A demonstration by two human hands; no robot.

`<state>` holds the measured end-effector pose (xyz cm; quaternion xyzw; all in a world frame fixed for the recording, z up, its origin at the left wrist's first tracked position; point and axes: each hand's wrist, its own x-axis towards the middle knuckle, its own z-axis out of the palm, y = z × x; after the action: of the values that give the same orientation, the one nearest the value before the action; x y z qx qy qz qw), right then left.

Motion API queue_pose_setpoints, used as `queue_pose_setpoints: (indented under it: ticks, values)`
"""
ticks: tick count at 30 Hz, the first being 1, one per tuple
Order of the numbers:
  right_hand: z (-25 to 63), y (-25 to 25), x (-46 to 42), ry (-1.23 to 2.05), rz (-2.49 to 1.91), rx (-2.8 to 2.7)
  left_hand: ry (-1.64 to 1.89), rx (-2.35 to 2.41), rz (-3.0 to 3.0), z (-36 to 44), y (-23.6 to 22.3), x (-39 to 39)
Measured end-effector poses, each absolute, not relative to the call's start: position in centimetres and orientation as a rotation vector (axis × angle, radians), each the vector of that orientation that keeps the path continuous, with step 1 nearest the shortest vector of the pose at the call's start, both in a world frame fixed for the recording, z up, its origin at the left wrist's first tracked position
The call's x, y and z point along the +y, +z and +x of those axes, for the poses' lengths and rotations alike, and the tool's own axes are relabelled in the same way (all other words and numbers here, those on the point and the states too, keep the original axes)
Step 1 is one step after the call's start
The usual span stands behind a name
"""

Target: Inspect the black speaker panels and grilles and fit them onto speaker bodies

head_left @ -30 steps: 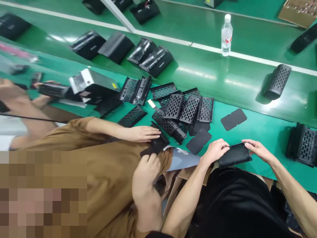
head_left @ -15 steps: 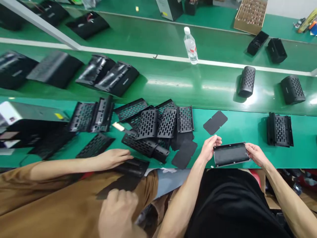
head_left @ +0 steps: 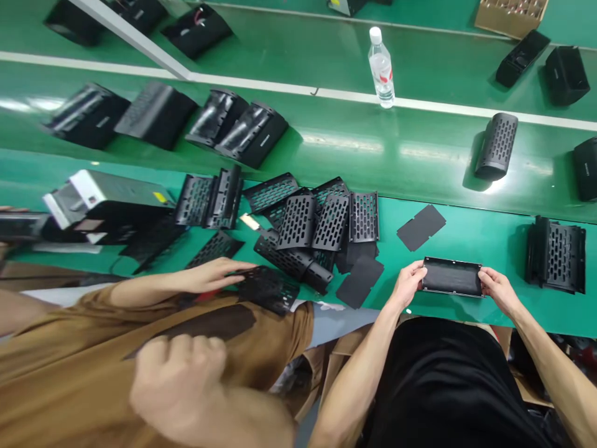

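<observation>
Black panel (head_left: 453, 277), shallow and tray-like, hollow side up, held level over the near edge of the green bench (head_left: 494, 249), right of centre. Left hand (head_left: 409, 282) pinches its left end, right hand (head_left: 499, 289) pinches its right end. Inside reads as a plain dark surface; small light spots along the rim.

Flat black sheet (head_left: 422, 228) lies just beyond, to the left. Heap of perforated panels (head_left: 296, 223) further left; stack of perforated panels (head_left: 559, 258) near the right edge. Co-worker's hand (head_left: 209, 275) at left rests on another perforated panel (head_left: 270, 289).

Containers: far right, cardboard box (head_left: 494, 26) holding many small pieces, too small to identify. Two open black housings (head_left: 522, 57) sit nearer, insides too dark to read. Far left, open housing (head_left: 196, 30) with reddish wires inside. Bottle (head_left: 382, 68), far centre-right, capped, clear liquid in it.
</observation>
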<state>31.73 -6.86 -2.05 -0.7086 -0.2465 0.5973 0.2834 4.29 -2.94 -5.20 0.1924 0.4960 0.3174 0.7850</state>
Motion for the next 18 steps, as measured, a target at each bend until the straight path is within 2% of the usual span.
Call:
queue_pose_setpoints:
  ticks: [18]
  values:
    - [33.4, -2.8, -3.1, 1.758, -1.874, -0.852, 0.737, 1.267, 0.485, 5.2, -5.5, -5.4]
